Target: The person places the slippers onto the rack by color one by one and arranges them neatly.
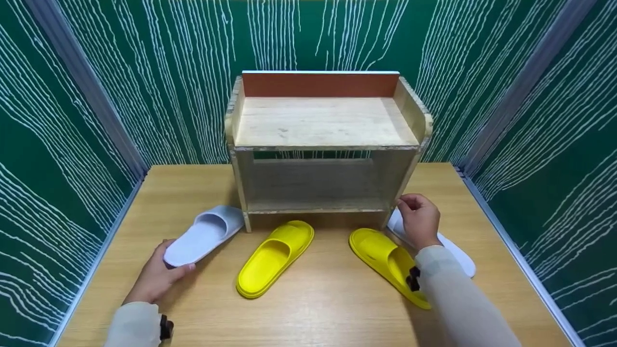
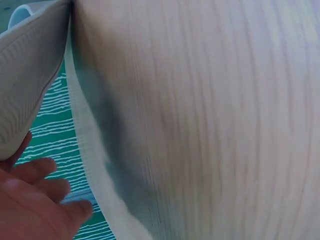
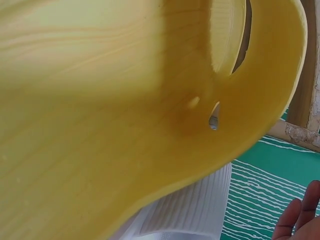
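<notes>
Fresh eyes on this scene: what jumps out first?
First, the two bright yellow slippers on the table, in front of the wooden rack. Then the green walls around it, streaked white. Last, a white slipper outside each yellow one: the left hand grips one, the right hand partly hides the other.

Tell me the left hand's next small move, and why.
Probably draw the left hand back slightly, bringing the left white slipper with it. The hand grips this slipper at the heel, and the toe is right beside the wooden rack's left front leg. Contact isn't clear, but easing back could keep the toe from catching.
</notes>
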A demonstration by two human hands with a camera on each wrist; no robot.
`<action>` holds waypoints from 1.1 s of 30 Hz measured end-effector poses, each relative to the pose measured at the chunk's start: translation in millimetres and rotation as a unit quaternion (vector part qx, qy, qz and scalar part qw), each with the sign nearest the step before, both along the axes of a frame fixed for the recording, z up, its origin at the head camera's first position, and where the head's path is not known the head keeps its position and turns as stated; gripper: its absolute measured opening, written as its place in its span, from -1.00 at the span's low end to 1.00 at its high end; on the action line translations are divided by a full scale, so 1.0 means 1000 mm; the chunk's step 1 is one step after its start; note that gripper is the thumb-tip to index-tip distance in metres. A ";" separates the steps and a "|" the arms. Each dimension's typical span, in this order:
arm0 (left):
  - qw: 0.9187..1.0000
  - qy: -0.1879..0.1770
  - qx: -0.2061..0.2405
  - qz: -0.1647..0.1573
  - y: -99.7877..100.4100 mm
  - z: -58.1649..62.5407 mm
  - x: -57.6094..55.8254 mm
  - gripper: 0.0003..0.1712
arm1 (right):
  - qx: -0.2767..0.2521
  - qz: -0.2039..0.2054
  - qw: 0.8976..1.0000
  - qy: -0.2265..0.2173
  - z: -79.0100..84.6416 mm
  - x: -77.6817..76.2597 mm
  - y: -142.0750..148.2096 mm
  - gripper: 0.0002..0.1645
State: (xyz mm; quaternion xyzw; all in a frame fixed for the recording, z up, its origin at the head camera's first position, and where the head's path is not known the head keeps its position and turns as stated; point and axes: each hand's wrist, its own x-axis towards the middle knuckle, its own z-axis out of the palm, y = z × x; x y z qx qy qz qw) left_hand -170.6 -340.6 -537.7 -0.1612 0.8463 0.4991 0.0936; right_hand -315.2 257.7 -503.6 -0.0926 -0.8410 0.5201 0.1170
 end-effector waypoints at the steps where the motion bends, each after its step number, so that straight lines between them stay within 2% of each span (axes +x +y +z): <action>1: 1.000 0.006 0.001 0.001 0.001 0.000 0.000 0.25 | 0.001 0.000 1.000 0.001 0.000 0.000 0.000 -0.76; 13: 0.999 0.039 0.024 0.027 0.001 -0.008 0.003 0.19 | 0.003 0.002 1.000 -0.007 -0.001 0.000 0.000 -0.74; 21: 0.991 0.095 0.076 0.057 0.000 -0.005 0.013 0.03 | 0.014 -0.007 0.999 0.047 -0.003 -0.001 -0.001 -0.74; 27: 0.986 0.098 0.102 0.093 -0.008 -0.001 0.022 0.03 | 0.002 -0.005 1.000 0.019 -0.002 0.001 -0.002 -0.76; 33: 0.977 0.092 0.137 0.133 -0.017 0.003 0.030 -0.01 | -0.004 -0.003 1.000 0.020 -0.004 0.000 -0.003 -0.76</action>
